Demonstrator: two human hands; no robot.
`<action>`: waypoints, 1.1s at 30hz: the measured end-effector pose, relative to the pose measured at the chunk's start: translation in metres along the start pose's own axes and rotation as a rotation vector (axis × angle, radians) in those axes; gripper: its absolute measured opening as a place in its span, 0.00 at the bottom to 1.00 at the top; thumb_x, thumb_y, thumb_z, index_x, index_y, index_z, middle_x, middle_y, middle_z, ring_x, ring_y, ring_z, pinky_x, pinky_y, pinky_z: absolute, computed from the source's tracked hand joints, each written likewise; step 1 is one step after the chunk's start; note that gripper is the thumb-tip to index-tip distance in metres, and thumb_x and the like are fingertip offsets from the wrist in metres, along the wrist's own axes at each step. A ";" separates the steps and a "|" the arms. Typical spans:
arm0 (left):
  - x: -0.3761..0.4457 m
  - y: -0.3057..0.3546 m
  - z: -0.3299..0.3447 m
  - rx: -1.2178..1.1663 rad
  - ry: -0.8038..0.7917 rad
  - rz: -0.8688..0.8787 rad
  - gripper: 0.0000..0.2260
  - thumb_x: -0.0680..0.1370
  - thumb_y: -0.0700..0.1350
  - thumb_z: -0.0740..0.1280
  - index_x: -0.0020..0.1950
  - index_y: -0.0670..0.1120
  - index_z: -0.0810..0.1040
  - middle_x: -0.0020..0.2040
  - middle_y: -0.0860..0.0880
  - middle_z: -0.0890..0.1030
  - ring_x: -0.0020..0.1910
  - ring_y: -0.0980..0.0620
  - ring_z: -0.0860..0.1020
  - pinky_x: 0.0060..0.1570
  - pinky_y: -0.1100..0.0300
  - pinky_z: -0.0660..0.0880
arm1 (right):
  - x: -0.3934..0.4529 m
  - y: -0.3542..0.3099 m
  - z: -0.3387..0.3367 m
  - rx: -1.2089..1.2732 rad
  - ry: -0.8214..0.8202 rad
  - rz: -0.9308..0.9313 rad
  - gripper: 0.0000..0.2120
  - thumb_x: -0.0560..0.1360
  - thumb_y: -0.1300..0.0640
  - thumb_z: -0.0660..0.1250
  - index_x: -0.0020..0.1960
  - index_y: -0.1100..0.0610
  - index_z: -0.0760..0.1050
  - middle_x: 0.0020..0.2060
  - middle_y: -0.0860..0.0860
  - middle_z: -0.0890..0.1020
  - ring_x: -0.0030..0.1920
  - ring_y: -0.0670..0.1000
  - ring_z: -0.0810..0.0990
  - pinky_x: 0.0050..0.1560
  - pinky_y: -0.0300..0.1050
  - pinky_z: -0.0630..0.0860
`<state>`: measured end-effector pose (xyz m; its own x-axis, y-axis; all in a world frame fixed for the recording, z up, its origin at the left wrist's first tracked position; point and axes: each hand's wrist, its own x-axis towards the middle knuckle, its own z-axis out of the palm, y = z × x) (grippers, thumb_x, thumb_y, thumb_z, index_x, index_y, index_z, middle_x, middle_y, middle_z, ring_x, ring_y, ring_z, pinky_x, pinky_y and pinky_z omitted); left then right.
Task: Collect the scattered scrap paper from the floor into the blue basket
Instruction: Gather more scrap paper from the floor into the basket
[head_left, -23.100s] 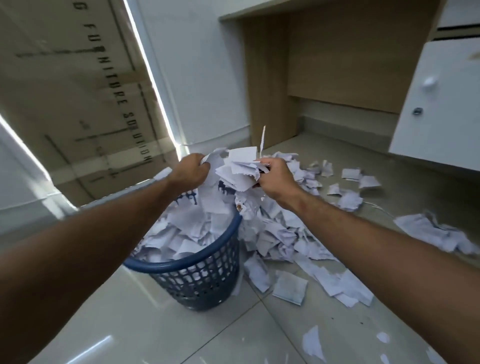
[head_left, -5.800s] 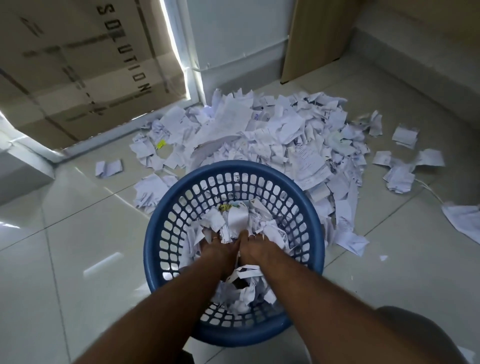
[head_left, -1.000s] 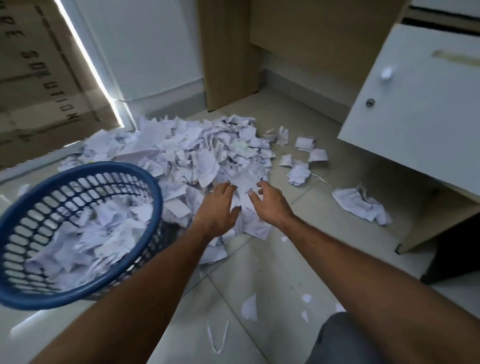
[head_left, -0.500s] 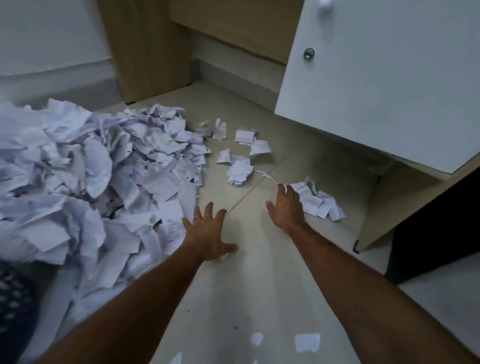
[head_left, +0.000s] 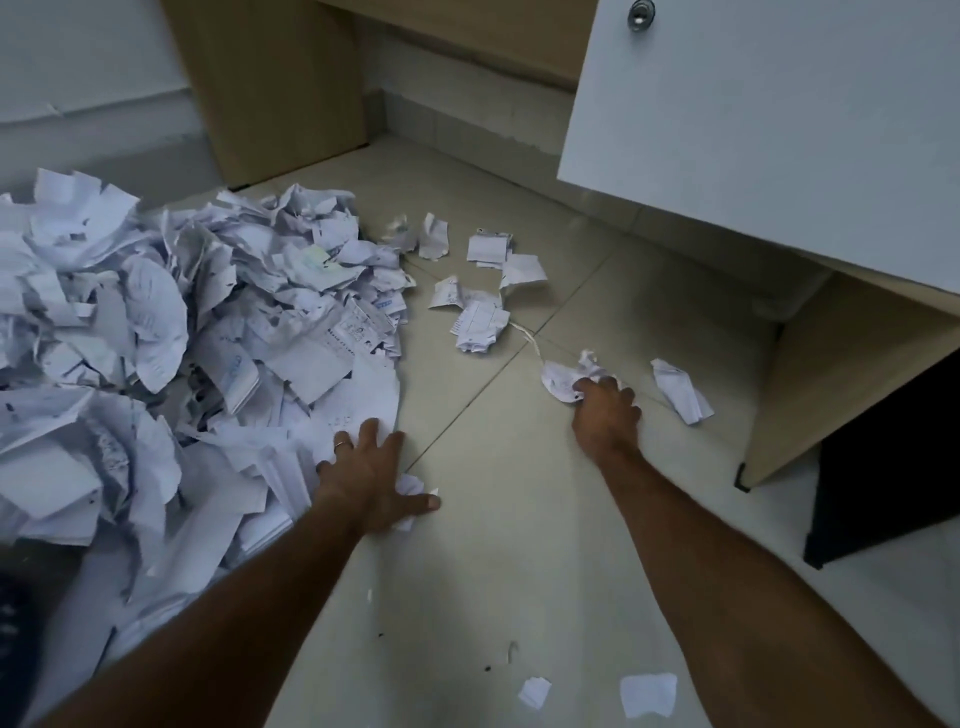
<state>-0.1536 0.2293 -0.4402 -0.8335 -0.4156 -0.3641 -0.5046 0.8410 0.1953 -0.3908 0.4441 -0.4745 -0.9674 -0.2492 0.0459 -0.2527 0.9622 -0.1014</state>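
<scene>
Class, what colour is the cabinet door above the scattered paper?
White door, seen in the head view.

The blue basket (head_left: 15, 634) barely shows, just a dark blurred sliver cut by the left edge. The paper heap (head_left: 156, 332) runs off that edge too. The right hand (head_left: 605, 410) covers its crumpled scrap (head_left: 563, 376), fingertips hidden. Print on the scraps is too small to read.

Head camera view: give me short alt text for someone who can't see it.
A person's right hand grips crumpled paper on a tiled floor while the left hand rests flat at the edge of a big paper pile. Loose scraps lie beyond, near a white cabinet door.
</scene>
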 end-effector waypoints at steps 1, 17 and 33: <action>-0.001 0.001 -0.001 -0.006 0.031 0.020 0.42 0.69 0.73 0.68 0.76 0.55 0.60 0.78 0.46 0.56 0.74 0.36 0.59 0.66 0.39 0.68 | -0.005 -0.002 -0.002 0.014 0.030 -0.034 0.18 0.78 0.61 0.61 0.65 0.48 0.77 0.63 0.56 0.74 0.61 0.60 0.73 0.57 0.54 0.72; 0.008 0.075 0.017 -0.060 0.106 0.290 0.16 0.80 0.45 0.64 0.68 0.44 0.74 0.68 0.43 0.70 0.62 0.42 0.70 0.61 0.51 0.73 | 0.007 0.058 -0.024 -0.149 0.060 0.189 0.15 0.80 0.48 0.63 0.65 0.46 0.74 0.78 0.63 0.56 0.75 0.74 0.52 0.71 0.73 0.52; 0.001 0.090 0.022 -0.034 0.185 0.114 0.13 0.78 0.36 0.61 0.61 0.44 0.76 0.57 0.43 0.78 0.58 0.43 0.75 0.55 0.56 0.73 | -0.056 0.036 -0.009 0.106 0.122 -0.071 0.17 0.74 0.68 0.61 0.61 0.58 0.72 0.53 0.57 0.80 0.53 0.61 0.77 0.49 0.53 0.72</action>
<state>-0.1950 0.3119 -0.4431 -0.9111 -0.3778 -0.1649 -0.4096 0.8752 0.2574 -0.3458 0.4933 -0.4715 -0.9392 -0.2948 0.1761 -0.3271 0.9241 -0.1974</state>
